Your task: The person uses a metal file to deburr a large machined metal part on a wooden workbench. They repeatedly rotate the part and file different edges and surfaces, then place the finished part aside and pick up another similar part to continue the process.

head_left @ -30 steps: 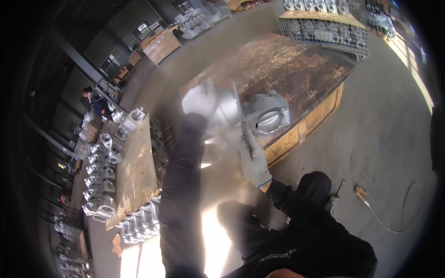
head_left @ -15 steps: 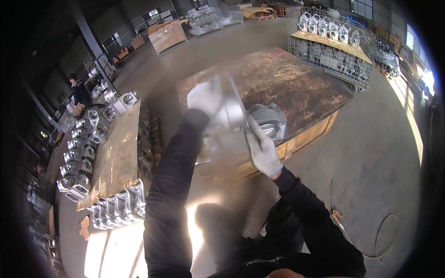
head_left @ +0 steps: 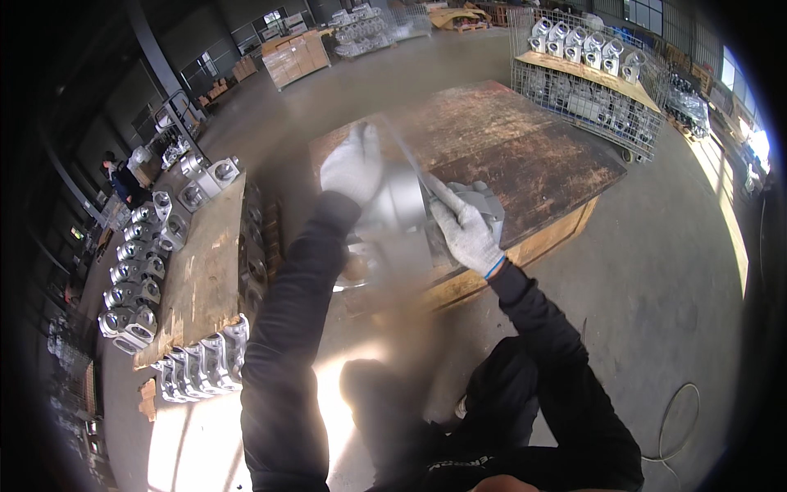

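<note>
grey thin bar [head_left: 407, 157] sits in gloved right hand [head_left: 467, 231], fingers clamped on its near end. long axis runs up and leftward from those fingers, so right hand's clearly nearer. gloved left hand [head_left: 354, 166] is left of bar, fingertips pointing up near far end; whether it grips anything, can't tell. blurry silver casting [head_left: 399, 201] between hands. second casting [head_left: 489, 201] crowds right side, partly behind right hand. worn wooden bench [head_left: 525, 160] beneath. farther out: plywood board [head_left: 201, 262] left, wire cage [head_left: 586, 115] beyond bench.

Grey part [head_left: 402, 197] beside left hand [head_left: 352, 170] blurred; casting [head_left: 487, 202] partly hidden behind right hand [head_left: 469, 233].
</note>
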{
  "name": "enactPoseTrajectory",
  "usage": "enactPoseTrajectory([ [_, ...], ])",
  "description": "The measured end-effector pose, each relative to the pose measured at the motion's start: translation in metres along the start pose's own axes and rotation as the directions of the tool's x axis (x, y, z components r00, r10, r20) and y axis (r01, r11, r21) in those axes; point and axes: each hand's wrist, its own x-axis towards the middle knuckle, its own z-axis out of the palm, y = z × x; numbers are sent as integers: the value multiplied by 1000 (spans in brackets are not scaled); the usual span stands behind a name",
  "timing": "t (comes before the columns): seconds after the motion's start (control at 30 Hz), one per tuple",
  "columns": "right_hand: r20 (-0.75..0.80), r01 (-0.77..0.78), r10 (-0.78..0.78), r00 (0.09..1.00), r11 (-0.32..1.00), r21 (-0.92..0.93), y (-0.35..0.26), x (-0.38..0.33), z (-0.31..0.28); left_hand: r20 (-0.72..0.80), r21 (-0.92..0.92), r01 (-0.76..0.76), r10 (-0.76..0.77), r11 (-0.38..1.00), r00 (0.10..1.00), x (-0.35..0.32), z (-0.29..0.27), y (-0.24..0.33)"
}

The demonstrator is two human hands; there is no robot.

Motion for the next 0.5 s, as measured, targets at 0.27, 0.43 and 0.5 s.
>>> enactPoseTrajectory([
  [0.27, 68, 50, -37, 997, 978, -201, -23, 21, -10, -83, -156, -58, 46, 986, 995, -3, -2, 2],
  [0.43, 138, 221, -173, 975, 756, -616, -34, 19, -26, -134, -155, -175, 155, 972, 979, -2, 0, 1],
  [0.5, 210, 357, -324, 923, 511, -782, -42, 22, -24, -135, -120, -182, 166, 976, 977, -1, 4, -1],
])
